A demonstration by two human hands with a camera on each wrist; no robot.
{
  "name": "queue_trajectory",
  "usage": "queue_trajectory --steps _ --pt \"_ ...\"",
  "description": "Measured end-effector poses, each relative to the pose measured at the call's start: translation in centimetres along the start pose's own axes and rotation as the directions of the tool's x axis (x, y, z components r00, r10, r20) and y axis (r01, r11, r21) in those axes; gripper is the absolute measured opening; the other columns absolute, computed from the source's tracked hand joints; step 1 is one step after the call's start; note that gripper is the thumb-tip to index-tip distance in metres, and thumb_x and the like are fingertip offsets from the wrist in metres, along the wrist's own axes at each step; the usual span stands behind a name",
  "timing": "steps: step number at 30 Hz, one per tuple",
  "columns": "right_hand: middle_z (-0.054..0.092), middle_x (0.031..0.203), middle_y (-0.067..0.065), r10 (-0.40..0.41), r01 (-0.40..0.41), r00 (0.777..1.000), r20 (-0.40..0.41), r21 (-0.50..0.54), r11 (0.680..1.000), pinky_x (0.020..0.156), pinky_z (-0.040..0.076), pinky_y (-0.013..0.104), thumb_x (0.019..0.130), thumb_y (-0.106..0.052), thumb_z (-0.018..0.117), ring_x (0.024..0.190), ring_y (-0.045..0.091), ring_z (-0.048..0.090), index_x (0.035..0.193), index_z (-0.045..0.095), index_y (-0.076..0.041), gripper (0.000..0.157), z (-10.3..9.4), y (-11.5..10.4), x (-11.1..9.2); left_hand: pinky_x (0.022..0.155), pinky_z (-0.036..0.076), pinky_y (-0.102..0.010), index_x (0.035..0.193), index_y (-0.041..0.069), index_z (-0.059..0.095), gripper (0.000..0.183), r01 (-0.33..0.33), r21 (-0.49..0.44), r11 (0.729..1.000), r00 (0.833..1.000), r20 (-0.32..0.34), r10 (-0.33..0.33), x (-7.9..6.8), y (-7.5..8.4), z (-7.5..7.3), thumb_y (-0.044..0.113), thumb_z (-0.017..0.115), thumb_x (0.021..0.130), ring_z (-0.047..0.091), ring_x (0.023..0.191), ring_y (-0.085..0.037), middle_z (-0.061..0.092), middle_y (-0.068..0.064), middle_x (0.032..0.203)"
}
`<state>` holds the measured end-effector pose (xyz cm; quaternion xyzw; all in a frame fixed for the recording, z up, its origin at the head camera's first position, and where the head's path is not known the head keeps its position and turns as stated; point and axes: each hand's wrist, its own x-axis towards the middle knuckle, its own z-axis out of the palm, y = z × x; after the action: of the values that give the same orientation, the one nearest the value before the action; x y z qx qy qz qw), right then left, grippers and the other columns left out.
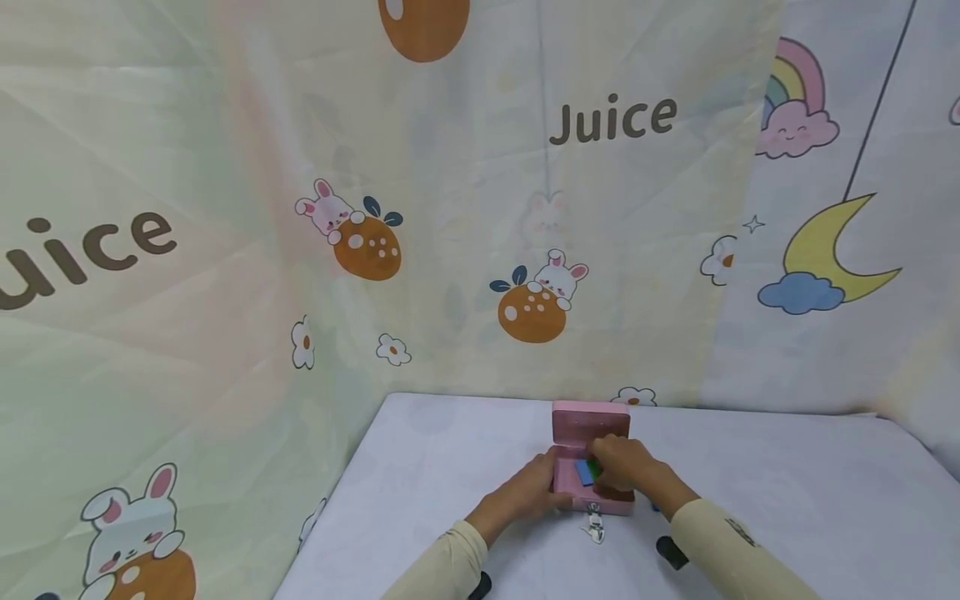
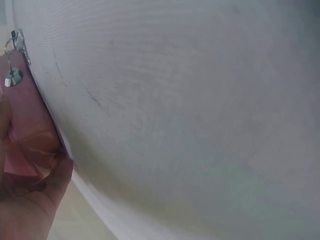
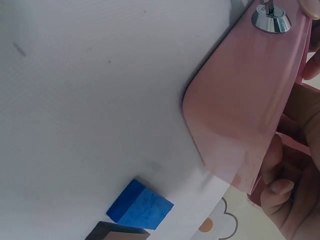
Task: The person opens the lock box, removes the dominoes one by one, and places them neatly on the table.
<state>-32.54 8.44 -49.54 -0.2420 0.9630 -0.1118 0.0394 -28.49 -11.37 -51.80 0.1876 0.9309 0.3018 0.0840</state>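
A pink metal cash box (image 1: pixel 566 492) stands on the white table with its lid (image 1: pixel 577 427) raised at the back. Keys (image 1: pixel 595 527) hang from the lock on its front. My left hand (image 1: pixel 528 487) grips the box's left side, the thumb at the front corner, as the left wrist view also shows. Inside the box lies a blue block (image 1: pixel 584 472). My right hand (image 1: pixel 624 465) reaches into the box's right half, fingers curled at a green block (image 1: pixel 594 467). Those fingers hide most of the green block, and the right wrist view does not show it.
Beside the box's right front corner another blue block (image 3: pixel 142 205) lies on the white table (image 3: pixel 75 125). Near it a dark-sided piece (image 3: pixel 117 231) is cut off by the frame. A printed fabric wall (image 1: pixel 450 333) rises behind the table's back edge.
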Motion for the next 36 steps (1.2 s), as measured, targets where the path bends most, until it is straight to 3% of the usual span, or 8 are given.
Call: queue_trajectory --steps 15,21,36 --pt "0.073 0.091 0.003 -0.015 0.013 1.000 0.024 0.080 0.997 0.079 0.057 0.039 0.071 -0.017 0.091 0.075 0.016 0.056 0.109 0.074 -0.008 0.042 0.2 -1.1 -0.2 0.108 0.047 -0.037 0.155 0.026 0.027 0.084 0.011 0.015 1.000 1.000 0.002 -0.011 -0.4 0.5 -0.2 0.038 0.077 0.088 0.055 0.118 -0.010 0.056 -0.001 0.135" --pt "0.075 0.101 0.002 -0.079 0.080 0.997 -0.011 0.140 0.987 0.085 0.058 0.040 0.071 -0.018 0.091 0.080 0.013 0.059 0.115 0.074 -0.011 0.048 0.9 -1.1 0.1 0.105 0.049 -0.036 0.155 0.025 0.027 0.085 0.015 0.035 0.999 1.000 -0.001 -0.015 -0.2 0.4 -0.2 0.041 0.077 0.088 0.056 0.112 -0.009 0.057 -0.002 0.131" --pt "0.073 0.100 0.000 -0.100 0.102 0.995 -0.018 0.188 0.977 0.082 0.055 0.037 0.075 -0.017 0.089 0.082 0.012 0.057 0.112 0.073 -0.011 0.041 1.3 -1.8 0.6 0.104 0.050 -0.035 0.156 0.023 0.027 0.086 0.057 0.058 0.997 0.998 0.001 -0.057 -0.2 0.5 -0.2 0.040 0.077 0.088 0.059 0.114 -0.012 0.057 -0.004 0.130"
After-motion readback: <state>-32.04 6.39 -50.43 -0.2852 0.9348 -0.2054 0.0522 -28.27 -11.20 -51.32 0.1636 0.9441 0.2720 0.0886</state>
